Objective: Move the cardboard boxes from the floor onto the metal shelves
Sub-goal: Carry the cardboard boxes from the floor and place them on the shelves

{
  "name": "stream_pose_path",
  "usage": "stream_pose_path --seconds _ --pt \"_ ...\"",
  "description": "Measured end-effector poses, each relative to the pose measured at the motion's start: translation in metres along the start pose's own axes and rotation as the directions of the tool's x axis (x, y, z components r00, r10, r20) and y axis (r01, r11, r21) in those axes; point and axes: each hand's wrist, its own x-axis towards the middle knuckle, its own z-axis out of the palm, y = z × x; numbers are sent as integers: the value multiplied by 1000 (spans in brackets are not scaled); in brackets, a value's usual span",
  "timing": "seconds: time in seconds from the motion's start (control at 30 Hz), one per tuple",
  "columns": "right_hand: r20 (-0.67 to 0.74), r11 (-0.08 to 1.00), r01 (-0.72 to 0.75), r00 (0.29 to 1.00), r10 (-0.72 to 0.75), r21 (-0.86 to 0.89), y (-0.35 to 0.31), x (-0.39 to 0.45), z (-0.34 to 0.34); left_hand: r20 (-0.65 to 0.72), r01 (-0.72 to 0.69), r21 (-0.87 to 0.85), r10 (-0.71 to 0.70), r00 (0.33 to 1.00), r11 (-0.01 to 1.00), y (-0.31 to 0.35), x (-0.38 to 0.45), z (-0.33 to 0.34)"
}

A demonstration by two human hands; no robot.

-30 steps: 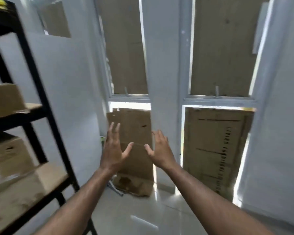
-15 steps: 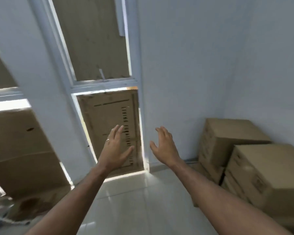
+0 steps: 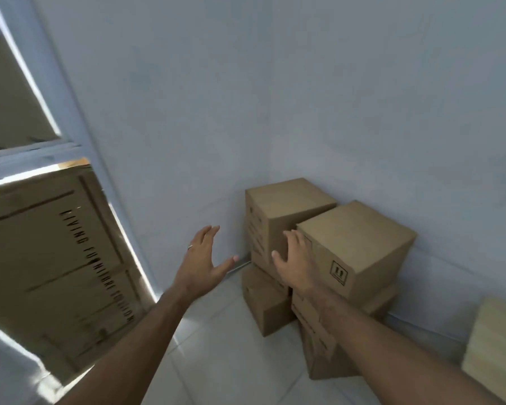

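Boxes (image 3: 319, 258) sit stacked in the floor corner ahead and to the right, with the right hand (image 3: 297, 263) nearer, seemingly just at the front top box (image 3: 360, 247), and the left hand (image 3: 202, 258) apart over the floor, both spread and empty.

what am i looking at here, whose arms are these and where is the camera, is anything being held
There is no machine here: a person wears a wide-angle camera on the head, so the head view looks forward and down along their own arms. The left hand and right hand are both open with spread fingers, holding nothing. Ahead, in the corner of a white room, cardboard boxes are stacked on the tiled floor; the nearer top box sits just beyond the right hand, the farther top box behind it. Flat cardboard covers the window on the left.
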Motion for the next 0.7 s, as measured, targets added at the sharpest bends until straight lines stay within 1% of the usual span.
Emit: stream_pose_path --seconds 0.1,0.17,0.23,0.3,0.4,0.47,0.53,0.6,0.7 --pt "-89 996 -79 993 76 -35 15 18 -11 81 -59 -40 62 995 997 -1 41 11" --pt "-155 989 -145 978 141 -17 27 28 -18 126 -88 -78 97 987 993 -1 69 21" --pt "-189 978 -208 960 205 7 42 32 -22 181 -89 -127 111 977 988 1 91 35" --pt "-217 961 -275 937 272 20 60 32 -23 257 -55 -195 106 961 979 5 110 52" --pt "-254 928 -368 894 369 55 92 35 -26 367 36 -290 76 927 956 16 137 87" --pt "-258 906 -416 869 422 82 111 38 -28 416 74 -327 73 906 942 24 155 112" --pt "-269 876 -471 834 482 106 137 45 -28 463 75 -343 99 881 936 32 179 144" --pt "-272 847 -520 804 529 111 158 49 -27 481 64 -344 118 869 937 39 198 167" --pt "-264 796 -588 752 604 144 196 64 -28 556 88 -337 123 822 937 50 229 206"
